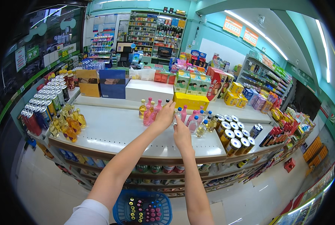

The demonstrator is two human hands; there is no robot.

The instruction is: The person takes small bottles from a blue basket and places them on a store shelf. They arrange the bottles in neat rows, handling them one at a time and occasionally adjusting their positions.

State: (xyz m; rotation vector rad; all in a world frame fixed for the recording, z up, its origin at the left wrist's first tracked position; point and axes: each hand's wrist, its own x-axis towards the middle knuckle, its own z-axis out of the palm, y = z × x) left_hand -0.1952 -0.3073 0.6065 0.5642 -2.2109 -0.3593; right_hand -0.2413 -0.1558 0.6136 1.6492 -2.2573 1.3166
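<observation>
Both of my hands reach over the white shelf top, close together among small bottles. My left hand [165, 114] is beside pink bottles [147, 115], its fingers bent and partly hiding a dark-capped bottle. Just right of it, my right hand [182, 135] has its fingers up against a clear bottle with a blue cap [179, 113]. Whether either hand grips a bottle is hidden by the fingers. To the right stand more clear blue-capped bottles [193, 125] and a pink bottle [184, 112]. A yellow bottle [142, 109] stands upright at the group's left end.
Yellow and orange bottles [71, 123] cluster at the shelf's left end, near rows of cans [40, 108]. White-lidded cans [234, 144] stand at right. Boxes [149, 90] line the back. On the floor below, a blue plastic basket [118, 206] holds several capped bottles.
</observation>
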